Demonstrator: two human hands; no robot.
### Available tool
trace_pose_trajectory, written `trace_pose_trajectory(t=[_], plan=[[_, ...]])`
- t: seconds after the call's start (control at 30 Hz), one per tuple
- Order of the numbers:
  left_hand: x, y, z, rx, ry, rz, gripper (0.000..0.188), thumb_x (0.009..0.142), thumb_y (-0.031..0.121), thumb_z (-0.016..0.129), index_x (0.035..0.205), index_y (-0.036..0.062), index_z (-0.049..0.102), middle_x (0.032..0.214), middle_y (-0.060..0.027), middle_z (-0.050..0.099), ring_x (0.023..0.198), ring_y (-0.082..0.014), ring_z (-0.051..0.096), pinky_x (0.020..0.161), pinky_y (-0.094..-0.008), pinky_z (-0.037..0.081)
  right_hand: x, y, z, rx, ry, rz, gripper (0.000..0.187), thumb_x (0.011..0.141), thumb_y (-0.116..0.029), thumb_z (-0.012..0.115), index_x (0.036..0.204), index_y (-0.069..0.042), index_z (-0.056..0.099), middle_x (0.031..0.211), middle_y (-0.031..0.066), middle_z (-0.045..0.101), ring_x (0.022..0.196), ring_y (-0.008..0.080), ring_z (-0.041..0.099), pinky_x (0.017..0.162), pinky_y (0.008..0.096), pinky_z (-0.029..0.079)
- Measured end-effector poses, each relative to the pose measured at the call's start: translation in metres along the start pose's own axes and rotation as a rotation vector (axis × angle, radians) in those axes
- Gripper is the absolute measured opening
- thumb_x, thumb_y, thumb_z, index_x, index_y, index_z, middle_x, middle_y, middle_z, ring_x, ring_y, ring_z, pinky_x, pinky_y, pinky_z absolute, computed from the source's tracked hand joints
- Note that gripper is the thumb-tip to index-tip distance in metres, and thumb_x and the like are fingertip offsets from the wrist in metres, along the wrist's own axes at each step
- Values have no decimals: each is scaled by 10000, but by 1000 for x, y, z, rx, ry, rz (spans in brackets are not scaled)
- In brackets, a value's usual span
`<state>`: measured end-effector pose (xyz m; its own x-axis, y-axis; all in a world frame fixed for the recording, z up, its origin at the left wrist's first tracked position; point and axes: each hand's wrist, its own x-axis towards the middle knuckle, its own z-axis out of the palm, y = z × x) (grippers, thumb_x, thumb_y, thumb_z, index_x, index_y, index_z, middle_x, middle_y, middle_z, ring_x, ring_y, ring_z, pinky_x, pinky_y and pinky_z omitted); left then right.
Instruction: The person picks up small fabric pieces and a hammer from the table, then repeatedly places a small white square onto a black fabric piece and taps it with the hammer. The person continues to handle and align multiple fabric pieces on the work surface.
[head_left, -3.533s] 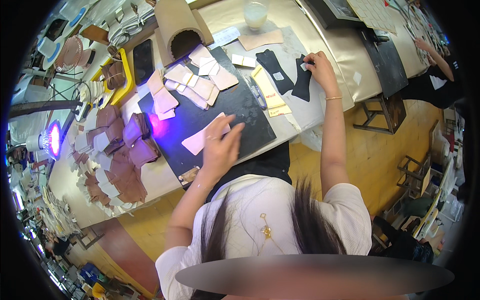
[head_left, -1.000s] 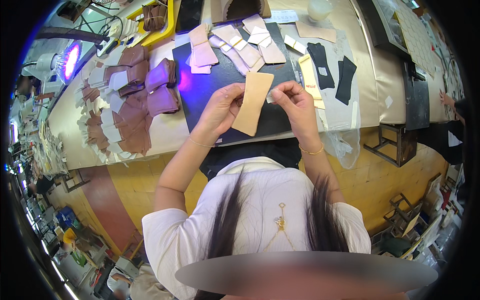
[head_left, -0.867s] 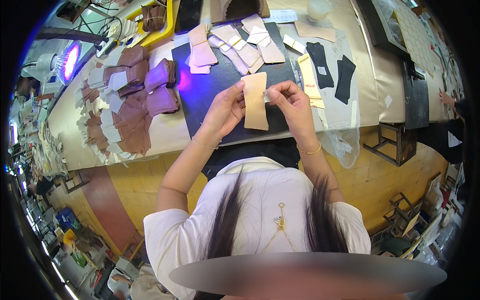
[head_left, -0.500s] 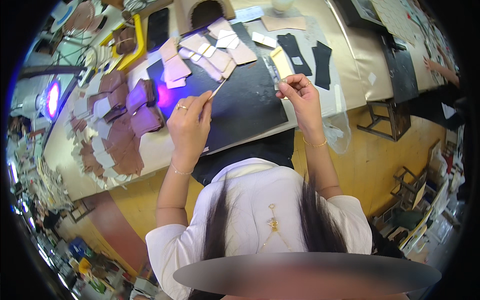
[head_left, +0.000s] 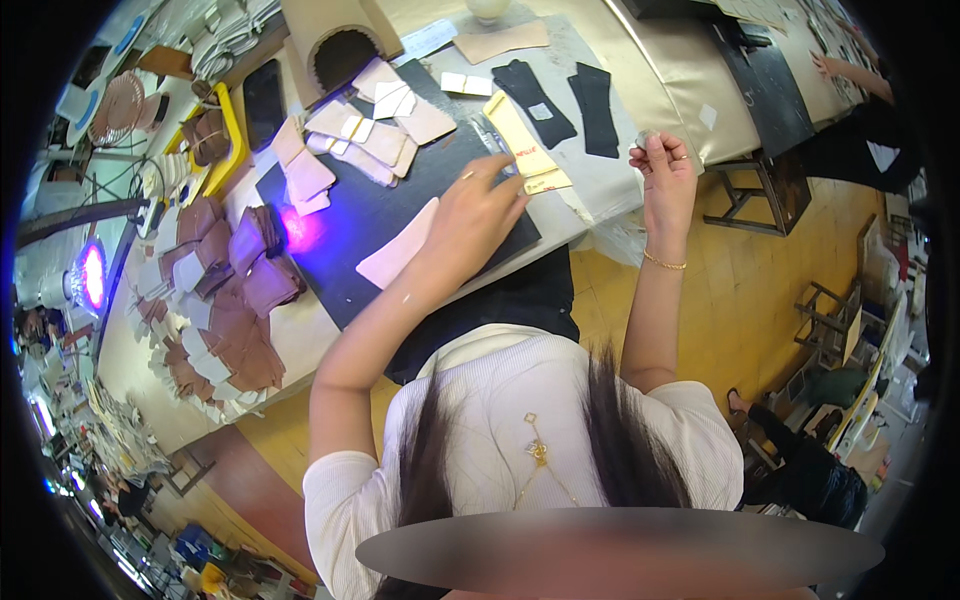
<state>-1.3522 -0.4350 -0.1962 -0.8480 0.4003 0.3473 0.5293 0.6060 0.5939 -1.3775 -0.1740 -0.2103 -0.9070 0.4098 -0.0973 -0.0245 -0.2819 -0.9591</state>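
Note:
A pale pink leather piece (head_left: 398,245) lies flat on the black mat (head_left: 345,300), partly beneath my left hand (head_left: 474,222). That hand's fingers reach rightward, loosely bent, with the tips beside the lower end of a yellow strip-shaped piece (head_left: 524,145); whether they touch it I cannot tell. My right hand (head_left: 666,180) is raised off the table's front edge at the right, thumb and fingers pinched together. Something small and greyish shows at its fingertips, too small to name. Pale pink pieces (head_left: 375,140) with white bands lie in bundles beyond the mat's middle.
Stacks of brown leather pieces (head_left: 240,340) cover the table's left side, near a glowing purple lamp (head_left: 92,277). A yellow tray (head_left: 235,150), a dark phone-like slab (head_left: 265,95) and black pieces (head_left: 595,110) lie farther back. A wooden stool (head_left: 765,205) stands right. Another person's hand (head_left: 828,66) shows far right.
My left hand has moved right and nearer the yellow piece; the thin pale piece it pinched now lies flat on the mat. My right hand has moved right, away from the yellow piece.

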Motion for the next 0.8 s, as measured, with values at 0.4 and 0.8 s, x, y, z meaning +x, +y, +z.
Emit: trace_pose_trajectory(t=[0.4, 0.8], plan=[[124, -5, 127, 415, -254, 484, 116, 756, 155, 637, 691, 60, 645, 809, -94, 624, 792, -265, 621, 703, -358, 506, -12, -6, -39, -68, 51, 36, 181, 910, -123, 678, 1004, 13, 606, 863, 68, 665, 739, 134, 654, 711, 256, 524], [170, -47, 94, -992, -360, -715, 262, 921, 154, 556, 1024, -76, 627, 936, -121, 661, 758, -205, 689, 661, -268, 562, 42, 11, -13, -69, -63, 68, 177, 914, -149, 679, 991, -9, 603, 878, 58, 663, 782, 141, 675, 695, 235, 526]])
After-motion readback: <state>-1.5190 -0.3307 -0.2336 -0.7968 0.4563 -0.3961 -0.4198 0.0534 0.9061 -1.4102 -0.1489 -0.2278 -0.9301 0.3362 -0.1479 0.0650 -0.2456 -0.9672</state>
